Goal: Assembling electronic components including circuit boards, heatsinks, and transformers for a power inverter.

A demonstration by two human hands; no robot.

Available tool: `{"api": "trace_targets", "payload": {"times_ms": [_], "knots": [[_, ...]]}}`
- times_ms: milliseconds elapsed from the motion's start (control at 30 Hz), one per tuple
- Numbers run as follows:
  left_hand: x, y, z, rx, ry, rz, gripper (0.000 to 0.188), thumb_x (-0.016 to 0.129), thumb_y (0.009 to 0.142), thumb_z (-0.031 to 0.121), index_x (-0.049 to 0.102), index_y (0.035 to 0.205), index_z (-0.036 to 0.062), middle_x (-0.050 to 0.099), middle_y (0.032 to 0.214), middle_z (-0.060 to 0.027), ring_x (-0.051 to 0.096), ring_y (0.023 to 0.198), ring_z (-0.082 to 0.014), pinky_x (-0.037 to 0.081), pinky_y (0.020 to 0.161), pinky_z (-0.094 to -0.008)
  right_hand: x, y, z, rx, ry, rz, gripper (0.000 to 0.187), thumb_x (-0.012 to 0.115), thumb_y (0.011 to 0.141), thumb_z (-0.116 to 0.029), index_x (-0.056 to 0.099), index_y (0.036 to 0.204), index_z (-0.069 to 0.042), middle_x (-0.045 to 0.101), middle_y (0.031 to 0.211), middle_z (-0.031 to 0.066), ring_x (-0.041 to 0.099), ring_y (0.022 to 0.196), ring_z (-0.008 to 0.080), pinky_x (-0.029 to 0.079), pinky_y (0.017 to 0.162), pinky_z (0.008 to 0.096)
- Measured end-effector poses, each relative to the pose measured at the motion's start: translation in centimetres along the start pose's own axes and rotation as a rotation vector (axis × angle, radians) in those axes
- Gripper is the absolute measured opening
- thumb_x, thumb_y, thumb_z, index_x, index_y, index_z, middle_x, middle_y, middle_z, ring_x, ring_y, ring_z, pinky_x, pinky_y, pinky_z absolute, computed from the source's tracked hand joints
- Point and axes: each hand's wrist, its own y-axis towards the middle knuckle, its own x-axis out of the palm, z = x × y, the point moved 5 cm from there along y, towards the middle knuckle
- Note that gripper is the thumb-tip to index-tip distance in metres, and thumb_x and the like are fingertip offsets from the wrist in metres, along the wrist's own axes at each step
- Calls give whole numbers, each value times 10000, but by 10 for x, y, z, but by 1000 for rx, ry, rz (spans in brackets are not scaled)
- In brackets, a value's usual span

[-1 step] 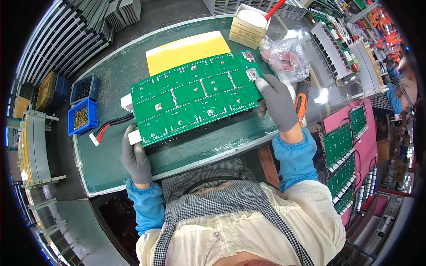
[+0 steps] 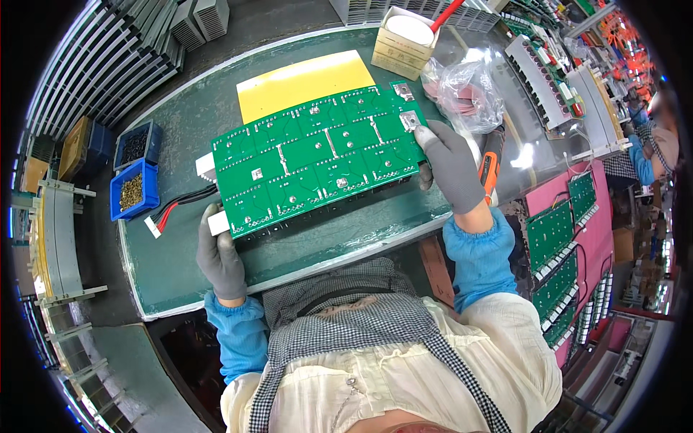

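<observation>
A large green circuit board (image 2: 310, 162), solder side up, is held tilted above the green worktable (image 2: 177, 270). My gloved left hand (image 2: 222, 256) grips its near left corner by a white connector (image 2: 219, 223). At the right end my gloved right hand (image 2: 455, 164) has its thumb on top beside a square metal terminal (image 2: 409, 121), the fingers mostly hidden underneath. Dark parts show along the board's near underside edge. From its left side a black and red cable (image 2: 173, 207) runs out to a white plug. Behind the board lies a yellow sheet (image 2: 303, 76).
Blue bins (image 2: 134, 189) of small brass-coloured and black parts stand at the left. At the back right are a carton (image 2: 404, 45) with a white tub, a clear plastic bag (image 2: 473, 94) and an orange-handled tool (image 2: 489, 173). More boards (image 2: 552, 238) lie on a pink sheet, right.
</observation>
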Motion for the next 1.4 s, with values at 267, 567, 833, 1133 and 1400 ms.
{"api": "trace_targets", "payload": {"times_ms": [267,567,833,1133,1400], "knots": [[-1,-2,-6,-14,5,16,623,541,1007,433,502,1351,-85,627,1225,-148,581,1133,-205,455,972,-326,1,-2,0,-3,40,-25,303,552,993,-288,622,1092,-11,533,696,16,517,477,82,457,411,256],[0,-2,-4,-31,11,21,659,558,989,472,511,1349,-78,632,1221,-145,584,1125,-199,456,969,-322,-1,-4,1,1,73,-31,280,554,989,-275,611,1037,-5,542,706,28,523,494,85,460,419,255],[-1,1,-2,-35,8,13,550,571,1004,369,533,1333,-69,648,1211,-141,595,1127,-201,458,979,-327,1,-4,1,-32,138,-61,305,564,987,-277,627,1123,-11,549,711,28,522,514,92,460,439,261],[-5,0,0,7,53,52,440,589,987,241,555,1310,-55,659,1196,-150,614,1116,-214,470,960,-324,7,-3,0,-45,114,-81,325,573,979,-285,626,1120,3,550,715,28,516,510,97,460,458,263],[-4,2,2,31,70,37,448,629,963,292,588,1252,-49,659,1155,-168,642,1064,-262,494,917,-346,6,-6,-4,-54,72,-19,331,561,984,-275,625,1109,24,562,724,24,506,532,86,443,431,246]]}}
